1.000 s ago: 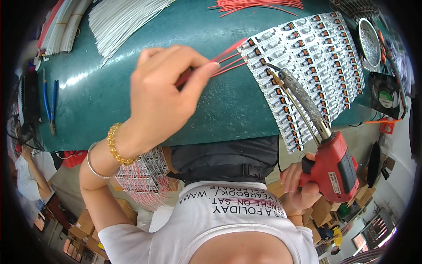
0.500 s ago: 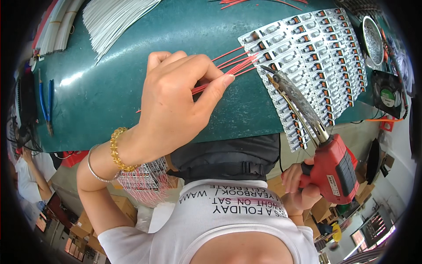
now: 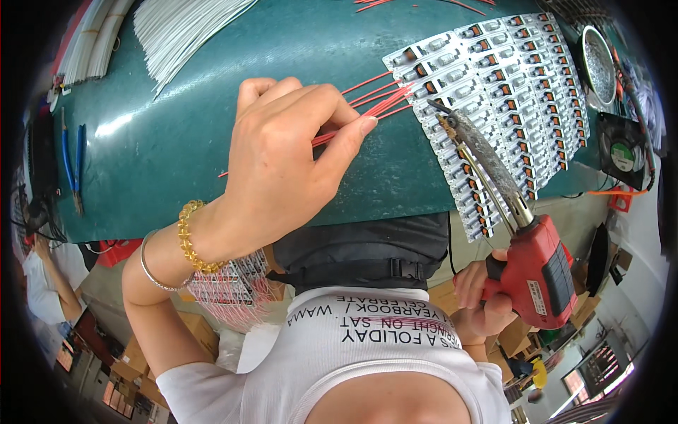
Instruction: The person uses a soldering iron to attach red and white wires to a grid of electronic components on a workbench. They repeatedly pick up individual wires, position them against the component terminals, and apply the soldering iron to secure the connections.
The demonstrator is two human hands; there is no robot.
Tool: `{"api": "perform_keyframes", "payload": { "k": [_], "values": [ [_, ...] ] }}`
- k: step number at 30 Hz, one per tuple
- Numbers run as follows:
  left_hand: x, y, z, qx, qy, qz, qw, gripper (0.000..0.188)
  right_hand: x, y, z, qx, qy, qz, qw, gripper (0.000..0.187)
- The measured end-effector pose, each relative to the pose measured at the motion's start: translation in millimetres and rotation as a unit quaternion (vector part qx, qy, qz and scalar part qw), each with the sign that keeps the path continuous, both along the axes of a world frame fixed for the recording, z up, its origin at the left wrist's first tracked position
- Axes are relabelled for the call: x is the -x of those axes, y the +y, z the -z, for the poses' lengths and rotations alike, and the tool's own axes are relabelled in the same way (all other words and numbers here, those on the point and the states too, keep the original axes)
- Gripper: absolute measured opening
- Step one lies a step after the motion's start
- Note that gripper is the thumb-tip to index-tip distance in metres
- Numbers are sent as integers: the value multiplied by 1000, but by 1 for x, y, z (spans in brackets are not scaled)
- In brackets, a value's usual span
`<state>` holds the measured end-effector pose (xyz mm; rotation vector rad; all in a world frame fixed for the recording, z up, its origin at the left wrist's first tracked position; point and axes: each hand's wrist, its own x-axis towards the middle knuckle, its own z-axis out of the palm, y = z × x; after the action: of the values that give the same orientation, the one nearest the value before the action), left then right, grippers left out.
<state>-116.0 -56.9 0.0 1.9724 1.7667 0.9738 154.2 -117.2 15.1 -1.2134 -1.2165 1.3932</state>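
Note:
My left hand (image 3: pixel 286 159) pinches a bundle of thin red wires (image 3: pixel 387 104) between thumb and fingers. Their far ends reach the left edge of a sheet of circuit boards (image 3: pixel 487 99) on the green table. Small metal and orange-black parts sit in rows on the boards. My right hand (image 3: pixel 484 293) is wrapped round the handle of a red soldering gun (image 3: pixel 540 272). The gun's dark tip lies over the boards' left edge, just right of the wire ends. Whether the tip touches a board I cannot tell.
White wires (image 3: pixel 180 32) lie at the back left, beside bundled tubes (image 3: pixel 92 42). Blue-handled tweezers or pliers (image 3: pixel 75 166) rest at the left. On the right stand a metal bowl (image 3: pixel 599 65) and a black fan (image 3: pixel 623 152). Wired boards (image 3: pixel 229 291) hang below the table.
The soldering gun's tip has shifted slightly to the right and up over the boards. My left hand has barely moved and still pinches the red wires.

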Motion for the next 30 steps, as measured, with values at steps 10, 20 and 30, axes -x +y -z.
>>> {"api": "perform_keyframes", "payload": {
  "k": [10, 20, 30],
  "values": [
    [1, -8, -13, -51, 9, -2, 999, 9, -6, -7, -3, 13, -24, 2, 1000, 77],
    [-25, -16, -6, 15, -16, -77, 997, 10, -6, -1, -13, 85, -8, -61, 994, 76],
    [-25, -16, -6, 26, -1, -65, 998, 11, -6, -4, -8, 63, 2, -27, 998, 72]
  ]
}}
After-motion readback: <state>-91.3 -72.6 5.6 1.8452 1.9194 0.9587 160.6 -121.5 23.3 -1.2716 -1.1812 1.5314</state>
